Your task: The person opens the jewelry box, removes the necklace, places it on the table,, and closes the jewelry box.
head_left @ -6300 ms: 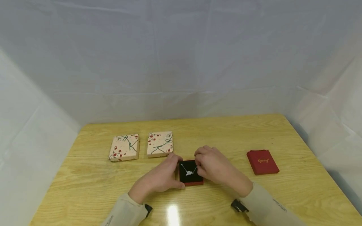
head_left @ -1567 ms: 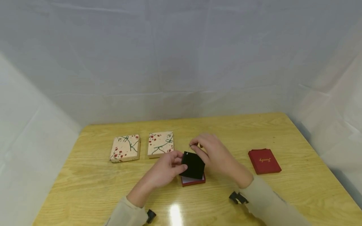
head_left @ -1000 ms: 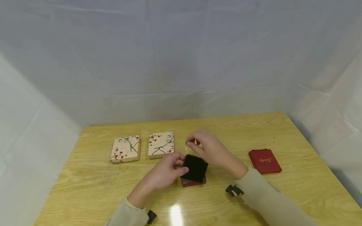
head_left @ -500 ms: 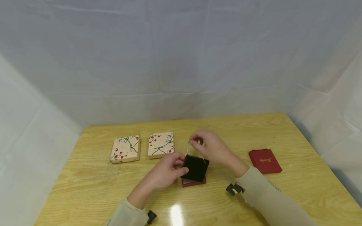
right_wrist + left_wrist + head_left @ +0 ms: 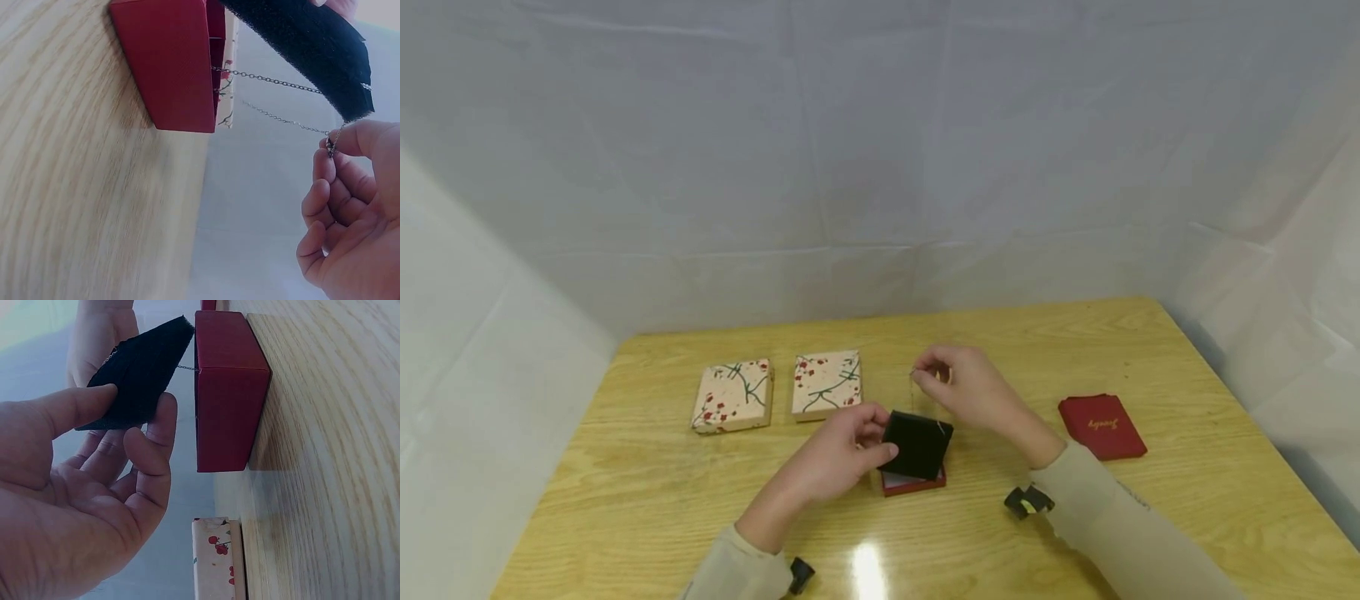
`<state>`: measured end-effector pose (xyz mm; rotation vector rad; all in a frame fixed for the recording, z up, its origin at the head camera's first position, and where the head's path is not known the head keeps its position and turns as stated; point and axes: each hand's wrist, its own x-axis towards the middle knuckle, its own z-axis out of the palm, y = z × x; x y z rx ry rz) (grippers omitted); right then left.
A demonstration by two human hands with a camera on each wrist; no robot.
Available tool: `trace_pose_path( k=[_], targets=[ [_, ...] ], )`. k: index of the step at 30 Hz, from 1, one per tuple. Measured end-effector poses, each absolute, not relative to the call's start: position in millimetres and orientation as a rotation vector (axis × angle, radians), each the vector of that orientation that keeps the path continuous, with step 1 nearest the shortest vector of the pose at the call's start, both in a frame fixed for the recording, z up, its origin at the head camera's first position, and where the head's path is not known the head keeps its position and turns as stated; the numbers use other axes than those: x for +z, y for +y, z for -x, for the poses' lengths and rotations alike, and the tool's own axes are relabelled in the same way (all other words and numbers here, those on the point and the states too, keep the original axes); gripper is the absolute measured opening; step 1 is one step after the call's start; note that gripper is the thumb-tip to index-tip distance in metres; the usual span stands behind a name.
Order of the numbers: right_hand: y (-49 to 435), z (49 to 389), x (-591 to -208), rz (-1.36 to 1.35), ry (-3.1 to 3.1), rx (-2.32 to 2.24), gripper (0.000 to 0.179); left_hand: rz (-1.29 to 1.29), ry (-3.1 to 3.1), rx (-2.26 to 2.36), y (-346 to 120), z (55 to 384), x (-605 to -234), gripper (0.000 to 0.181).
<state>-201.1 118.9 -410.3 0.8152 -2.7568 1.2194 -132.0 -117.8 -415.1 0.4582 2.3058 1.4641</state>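
From the head view, you have drawn your right hand [image 5: 966, 387] a little further right and away from the black pad [image 5: 917, 445] than it was half a second ago; the pad has stayed tilted above the red box [image 5: 913, 482] in your left hand [image 5: 842, 450], so the fine chain [image 5: 913, 392] has been pulled longer between them; judging by that, the chain is coming free of the pad rather than settling into it. The red lid [image 5: 1102, 427] lies well apart at your right, and the two floral boxes [image 5: 778, 390] sit beyond your left hand on the table [image 5: 625, 483].

From the left wrist view, your left hand [image 5: 81, 506] pinches the black pad [image 5: 140, 372] between thumb and curled fingers; the pad is lifted off the red box [image 5: 228, 387], one corner close to the box edge, and a short run of chain [image 5: 185, 367] crosses the gap; a floral box [image 5: 215, 559] stands further along the table [image 5: 325, 487].

From the right wrist view, your right hand [image 5: 347, 219] pinches the end of the chain [image 5: 284, 120] at thumb and forefinger, the other fingers curled loosely; one strand runs from your fingertips towards the red box [image 5: 169, 69], a second runs from the box rim along the underside of the black pad [image 5: 300, 44]; so the chain sits just at your pinch, and the pad lies just above it.
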Motion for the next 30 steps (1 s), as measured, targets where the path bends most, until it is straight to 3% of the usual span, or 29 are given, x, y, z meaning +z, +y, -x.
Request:
trace_pose_path(
  k=[19,30],
  targets=[
    [141,190,-396,-0.759,-2.670,1.267,0.008,-0.399,2.327,1.509,-119,131,-416,0.023],
    [151,186,-391,-0.695,-2.661,1.291,0.008,-0.297,2.348,1.510,-119,128,-412,0.045]
  ],
)
